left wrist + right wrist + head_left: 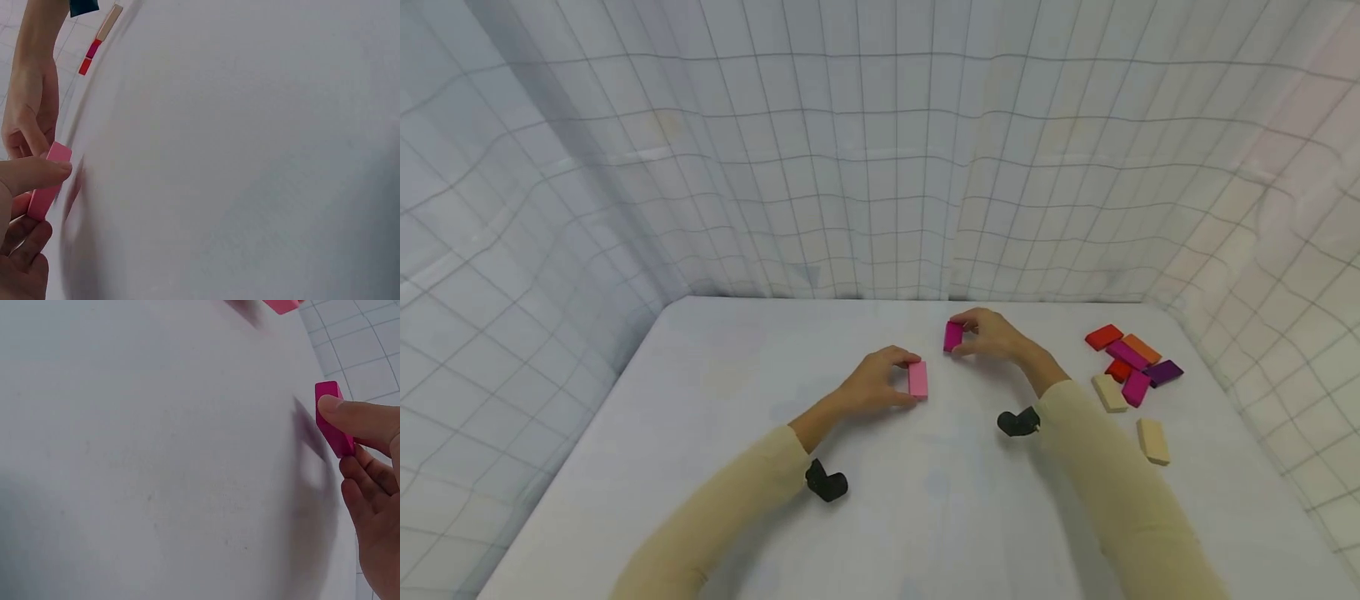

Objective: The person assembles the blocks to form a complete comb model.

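Between the thumb and fingers of my left hand (874,383) is a light pink block (918,380), pinched at its ends near the middle of the table. The left wrist view shows this pink block (50,181) held off the white surface, its shadow beside it. Farther back and to the right, my right hand (992,335) pinches a magenta block (953,336). In the right wrist view the magenta block (334,420) is tilted, with the thumb on its face and a shadow below. The two blocks are apart.
At the right of the white table (737,358) lies a loose group of blocks: a red block (1104,337), an orange block (1142,349), a purple block (1163,372), magenta ones and cream blocks (1153,441). Grid-patterned curtains (880,167) surround the table at the back and sides.
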Tool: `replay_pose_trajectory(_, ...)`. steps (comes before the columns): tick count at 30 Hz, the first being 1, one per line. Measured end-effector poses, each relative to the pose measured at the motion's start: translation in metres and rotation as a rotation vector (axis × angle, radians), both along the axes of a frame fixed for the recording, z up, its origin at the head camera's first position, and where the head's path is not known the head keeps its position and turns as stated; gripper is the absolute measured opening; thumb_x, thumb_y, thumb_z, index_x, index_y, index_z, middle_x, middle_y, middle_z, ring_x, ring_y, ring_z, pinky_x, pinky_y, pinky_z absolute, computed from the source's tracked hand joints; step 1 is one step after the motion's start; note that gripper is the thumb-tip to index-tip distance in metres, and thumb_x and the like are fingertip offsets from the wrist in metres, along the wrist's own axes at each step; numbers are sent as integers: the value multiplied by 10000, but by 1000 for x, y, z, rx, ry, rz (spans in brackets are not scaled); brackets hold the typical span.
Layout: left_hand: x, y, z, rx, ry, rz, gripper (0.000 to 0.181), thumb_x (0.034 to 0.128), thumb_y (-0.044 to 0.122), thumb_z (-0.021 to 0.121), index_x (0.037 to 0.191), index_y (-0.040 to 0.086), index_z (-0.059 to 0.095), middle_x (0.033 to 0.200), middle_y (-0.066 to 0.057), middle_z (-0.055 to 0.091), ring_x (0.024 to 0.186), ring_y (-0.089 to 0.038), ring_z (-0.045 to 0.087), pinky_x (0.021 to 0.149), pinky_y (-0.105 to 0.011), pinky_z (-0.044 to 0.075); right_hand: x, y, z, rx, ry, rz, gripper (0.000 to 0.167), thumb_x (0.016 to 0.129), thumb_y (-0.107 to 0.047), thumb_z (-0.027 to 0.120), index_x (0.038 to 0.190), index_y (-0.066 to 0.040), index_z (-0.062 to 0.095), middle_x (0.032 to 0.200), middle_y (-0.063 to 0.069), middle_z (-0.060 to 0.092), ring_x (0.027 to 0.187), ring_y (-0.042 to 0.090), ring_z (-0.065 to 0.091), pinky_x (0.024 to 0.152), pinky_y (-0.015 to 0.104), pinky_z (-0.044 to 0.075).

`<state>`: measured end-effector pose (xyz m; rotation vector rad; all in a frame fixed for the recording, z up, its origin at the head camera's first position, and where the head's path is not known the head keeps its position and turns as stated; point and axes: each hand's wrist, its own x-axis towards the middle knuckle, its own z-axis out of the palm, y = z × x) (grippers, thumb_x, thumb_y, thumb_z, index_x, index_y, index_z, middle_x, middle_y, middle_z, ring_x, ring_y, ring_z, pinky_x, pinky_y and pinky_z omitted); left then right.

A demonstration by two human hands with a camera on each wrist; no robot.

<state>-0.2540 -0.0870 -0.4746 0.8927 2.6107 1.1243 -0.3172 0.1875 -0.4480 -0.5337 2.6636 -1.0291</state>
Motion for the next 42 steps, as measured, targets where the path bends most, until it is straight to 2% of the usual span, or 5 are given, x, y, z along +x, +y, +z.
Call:
replay_pose_trajectory(13, 3, 23, -1, -31, 27, -20, 637, 844, 124, 866, 1404, -10, 593, 1310, -123, 621, 1227, -264, 567, 1103, -402, 437, -2, -8, -10, 22, -30, -3, 691, 881, -152, 829, 1490, -27, 527, 1400, 192, 545, 1291, 364, 515, 1120, 504, 410)
replay_pose_trajectory(19, 5, 20, -2, -74, 17, 32, 673, 839, 233, 890, 1420, 57, 601, 1311, -100, 598, 1196, -247, 570, 1051, -398, 486, 0, -7, -14, -75, -97, -27, 697, 978, -236, 723, 1578, -78, 404, 1512, 188, 473, 1398, 368, 429, 1174, 541, 327)
replay_pose_trajectory(25, 8, 16, -4, -58, 54, 61, 555, 840, 217, 890, 1312, 31, 666, 1240, -93, 655, 1145, -245, 595, 1021, -405, 497, -2, -8, -17, -141, -98, -77, 522, 1008, -167, 677, 1465, 0, 488, 1419, 185, 527, 1328, 346, 467, 1172, 470, 337)
replay_pose_trajectory(31, 4, 23, -8, -31, 38, 75, 504, 878, 189, 855, 1326, 38, 680, 1285, -76, 678, 1203, -232, 602, 1065, -390, 477, -2, -9, -17, -117, -102, -124, 439, 1003, -180, 692, 1381, 5, 565, 1314, 170, 572, 1238, 322, 493, 1126, 461, 380)
replay_pose_trajectory(42, -4, 37, -2, -103, 43, 112, 503, 904, 190, 828, 1365, 60, 674, 1290, -64, 684, 1188, -233, 609, 1051, -386, 491, 0, -13, -13, -91, -107, -117, 459, 1026, -219, 669, 1435, -44, 560, 1383, 198, 540, 1277, 353, 481, 1131, 504, 379)
